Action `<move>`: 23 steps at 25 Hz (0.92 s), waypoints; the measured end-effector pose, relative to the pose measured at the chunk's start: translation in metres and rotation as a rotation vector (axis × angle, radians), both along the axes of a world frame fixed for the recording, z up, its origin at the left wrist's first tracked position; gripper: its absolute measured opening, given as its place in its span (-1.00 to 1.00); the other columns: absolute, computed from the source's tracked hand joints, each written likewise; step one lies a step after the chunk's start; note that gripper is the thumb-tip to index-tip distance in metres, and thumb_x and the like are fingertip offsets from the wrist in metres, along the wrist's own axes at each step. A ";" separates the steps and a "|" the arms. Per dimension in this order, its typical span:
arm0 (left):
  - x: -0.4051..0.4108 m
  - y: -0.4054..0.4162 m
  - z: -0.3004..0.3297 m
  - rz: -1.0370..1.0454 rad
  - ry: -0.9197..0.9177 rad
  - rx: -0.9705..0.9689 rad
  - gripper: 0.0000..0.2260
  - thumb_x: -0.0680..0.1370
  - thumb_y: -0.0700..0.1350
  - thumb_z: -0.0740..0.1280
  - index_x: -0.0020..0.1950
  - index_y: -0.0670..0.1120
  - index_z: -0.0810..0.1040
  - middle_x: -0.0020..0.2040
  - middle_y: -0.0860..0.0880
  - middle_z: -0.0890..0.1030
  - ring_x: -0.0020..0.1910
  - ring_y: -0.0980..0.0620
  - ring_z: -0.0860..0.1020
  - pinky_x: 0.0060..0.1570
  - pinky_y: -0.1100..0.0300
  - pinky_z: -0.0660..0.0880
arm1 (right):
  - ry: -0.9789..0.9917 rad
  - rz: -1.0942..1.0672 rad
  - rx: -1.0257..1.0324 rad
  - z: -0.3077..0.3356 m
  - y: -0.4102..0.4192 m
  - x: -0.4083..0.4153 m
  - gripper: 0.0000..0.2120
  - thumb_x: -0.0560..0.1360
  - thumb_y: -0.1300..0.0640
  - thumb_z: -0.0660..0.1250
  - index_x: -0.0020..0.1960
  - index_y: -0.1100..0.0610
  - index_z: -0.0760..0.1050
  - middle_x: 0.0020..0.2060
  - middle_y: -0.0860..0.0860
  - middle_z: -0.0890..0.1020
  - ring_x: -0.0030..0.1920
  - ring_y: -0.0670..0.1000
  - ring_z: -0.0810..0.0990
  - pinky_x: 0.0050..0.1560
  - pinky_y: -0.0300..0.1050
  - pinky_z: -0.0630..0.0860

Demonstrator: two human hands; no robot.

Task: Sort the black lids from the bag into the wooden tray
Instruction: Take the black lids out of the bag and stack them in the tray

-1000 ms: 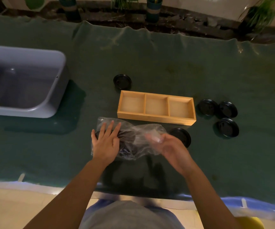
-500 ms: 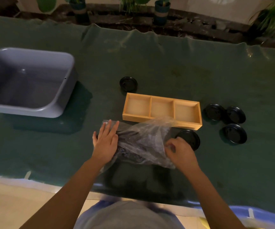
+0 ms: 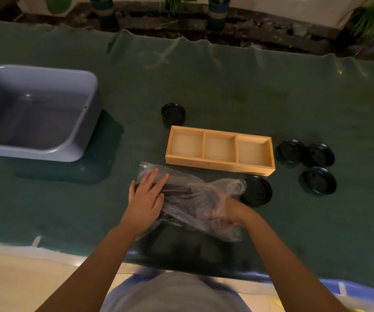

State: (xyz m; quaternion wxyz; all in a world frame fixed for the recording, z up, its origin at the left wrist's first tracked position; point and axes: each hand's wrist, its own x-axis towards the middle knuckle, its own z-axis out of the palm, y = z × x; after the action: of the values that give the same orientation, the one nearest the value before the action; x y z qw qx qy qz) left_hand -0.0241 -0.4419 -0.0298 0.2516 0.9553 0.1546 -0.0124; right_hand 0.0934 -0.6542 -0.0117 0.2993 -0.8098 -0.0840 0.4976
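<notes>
Half a second ago the right hand was pinching the bag's mouth from outside; it has since pushed in, and now shows only as a blur through the plastic, so whether its fingers have closed on a lid cannot be told. The left hand has not shifted: it lies flat, fingers straight and together, pressing the closed end of the clear bag down on the surface, low and centre in the frame. Through the film a dark stack of black lids shows under and just beside the left hand, lying across the bag. The reach inside suggests the step in hand is drawing a lid out, with the left hand holding the bag in place against the pull. Just right of the bag's mouth, touching the plastic, one loose lid lies on the green cloth. Beyond the bag, at centre frame, the wooden tray sits with all three compartments bare, so no lid has yet been sorted into it. A single lid rests just above the tray's upper left corner, and three more lids cluster to the right of the tray. A grey plastic tub stands at the left of the frame, well apart from the rest.
</notes>
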 end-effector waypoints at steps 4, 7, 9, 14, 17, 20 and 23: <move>-0.001 0.001 0.008 0.040 -0.137 0.181 -0.56 0.57 0.08 -0.06 0.44 0.09 0.22 0.50 -0.06 0.24 0.50 -0.02 0.12 0.38 -0.23 -0.15 | -0.316 -0.180 0.108 -0.007 -0.003 -0.011 -0.67 0.43 -0.03 0.37 0.15 0.02 0.45 0.05 0.07 0.57 0.11 0.12 0.56 0.11 0.03 0.53; -0.006 -0.002 -0.001 0.072 0.050 0.209 -0.56 0.59 0.13 -0.03 0.47 0.16 0.09 0.54 -0.05 0.13 0.52 -0.04 0.02 0.39 -0.29 -0.07 | -0.096 -0.148 0.085 -0.007 0.014 -0.018 -0.60 0.42 -0.13 0.34 0.20 -0.01 0.46 0.16 0.05 0.54 0.17 0.08 0.50 0.16 -0.02 0.47; -0.007 -0.001 -0.008 0.087 0.102 0.173 -0.56 0.58 0.13 -0.01 0.47 0.18 0.08 0.52 -0.06 0.17 0.50 -0.06 0.07 0.37 -0.26 0.12 | -0.019 -0.109 0.043 -0.008 0.029 -0.027 -0.36 0.39 -0.18 0.35 0.38 0.03 0.29 0.32 0.10 0.41 0.23 0.08 0.42 0.18 -0.12 0.38; -0.005 0.003 -0.011 0.070 0.099 0.174 -0.58 0.57 0.13 0.00 0.43 0.16 0.19 0.45 -0.03 0.30 0.45 -0.06 0.17 0.25 -0.20 0.30 | -0.033 -0.390 0.126 -0.015 0.066 -0.038 -0.25 0.32 -0.23 0.39 0.36 0.09 0.26 0.27 0.10 0.45 0.20 0.09 0.47 0.23 -0.06 0.45; -0.005 0.001 -0.012 0.084 0.090 0.186 -0.59 0.57 0.13 0.00 0.42 0.15 0.21 0.44 -0.03 0.32 0.44 -0.04 0.18 0.23 -0.18 0.32 | -0.001 -0.442 0.128 -0.016 0.069 -0.033 -0.23 0.31 -0.18 0.43 0.39 0.08 0.23 0.29 0.12 0.45 0.27 0.15 0.43 0.14 -0.02 0.43; -0.004 0.000 -0.013 0.087 0.086 0.178 -0.59 0.57 0.13 0.01 0.42 0.15 0.22 0.43 -0.02 0.33 0.44 -0.04 0.19 0.22 -0.18 0.33 | 0.028 -0.497 0.125 -0.016 0.053 -0.033 -0.14 0.33 -0.11 0.44 0.47 -0.03 0.04 0.39 0.18 0.32 0.31 0.21 0.36 -0.03 -0.04 0.53; -0.004 0.001 -0.013 0.088 0.081 0.172 -0.59 0.57 0.14 0.00 0.41 0.16 0.22 0.43 -0.02 0.33 0.44 -0.04 0.19 0.22 -0.18 0.33 | 0.082 -0.690 0.299 -0.016 0.041 -0.033 -0.27 0.36 0.06 0.46 0.41 -0.08 0.14 0.34 0.19 0.35 0.23 0.20 0.42 -0.05 0.10 0.58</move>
State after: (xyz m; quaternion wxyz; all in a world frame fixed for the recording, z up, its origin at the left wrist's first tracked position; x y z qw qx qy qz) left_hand -0.0285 -0.4408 -0.0428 0.1627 0.9644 0.2068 -0.0268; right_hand 0.0603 -0.6128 -0.0276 0.5672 -0.7174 0.1341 0.3816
